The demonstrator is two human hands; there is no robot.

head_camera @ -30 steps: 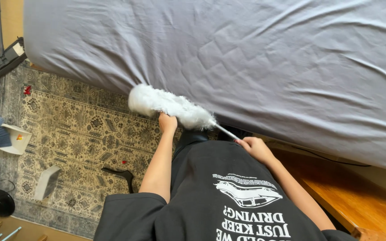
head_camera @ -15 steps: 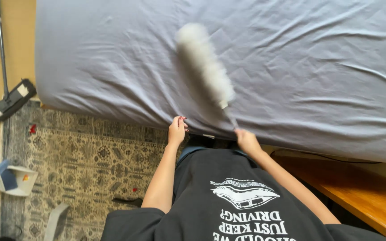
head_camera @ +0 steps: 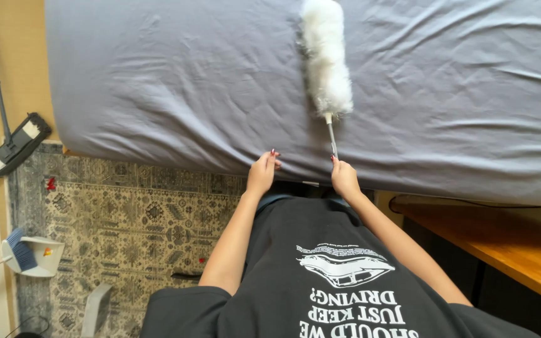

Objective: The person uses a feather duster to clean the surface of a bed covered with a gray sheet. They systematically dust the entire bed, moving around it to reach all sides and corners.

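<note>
Holding: right hand (head_camera: 344, 178) grips the thin handle of the white fluffy duster (head_camera: 327, 59)
Duster: lies on the grey bed sheet (head_camera: 158, 81) — pointing away
Left hand (head_camera: 263, 172): fingers bent, touching the sheet's edge — holding nothing

Subject is wearing a black short-sleeved T-shirt (head_camera: 339, 281); a white graphic with white lettering beneath is showing on the chest, upside down from this viewpoint. Forearms are showing bare below the sleeves. Left hand (head_camera: 263, 173) and right hand (head_camera: 344, 178) are bare; dark red nail polish is showing on the fingertips.
</note>
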